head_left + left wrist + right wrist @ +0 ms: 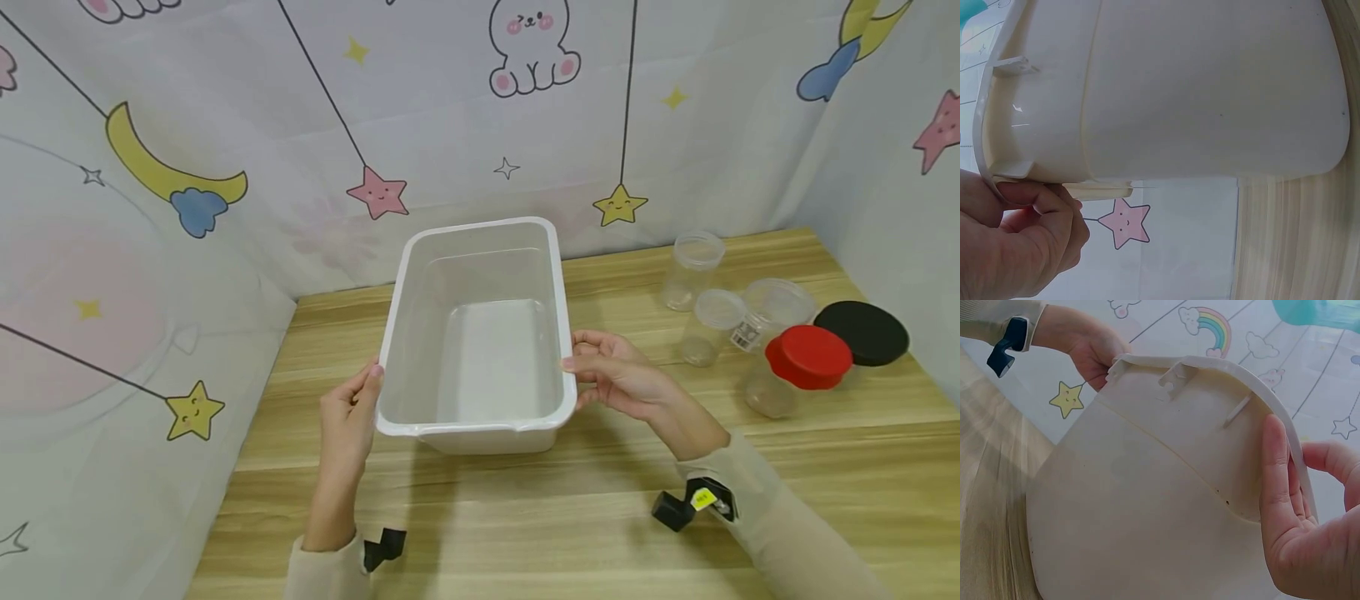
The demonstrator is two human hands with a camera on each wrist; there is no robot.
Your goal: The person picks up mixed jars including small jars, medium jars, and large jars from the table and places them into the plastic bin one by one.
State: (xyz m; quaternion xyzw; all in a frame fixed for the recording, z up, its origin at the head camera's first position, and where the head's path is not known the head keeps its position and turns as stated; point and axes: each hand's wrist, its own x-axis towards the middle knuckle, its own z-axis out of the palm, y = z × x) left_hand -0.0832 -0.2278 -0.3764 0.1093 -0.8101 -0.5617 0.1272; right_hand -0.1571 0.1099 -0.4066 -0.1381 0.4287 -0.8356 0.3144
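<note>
A white plastic bin [495,358], deep with rounded corners and nothing inside, stands in the middle of the wooden table in the head view. My left hand [350,421] pinches its left rim, thumb on top and curled fingers beneath. On the opposite side my right hand [618,375] grips the right rim, thumb over the edge and fingers against the outer wall. The left wrist view shows the bin's outer wall [1210,94] and the left hand [1022,237] under the lip. In the right wrist view the right hand [1310,519] holds the rim from both sides.
On the table's right side stand several clear plastic jars [693,271], one with a red lid [810,357]. A black lid [862,333] is by the right edge. A printed cloth [465,125] hangs behind the wooden table [487,533].
</note>
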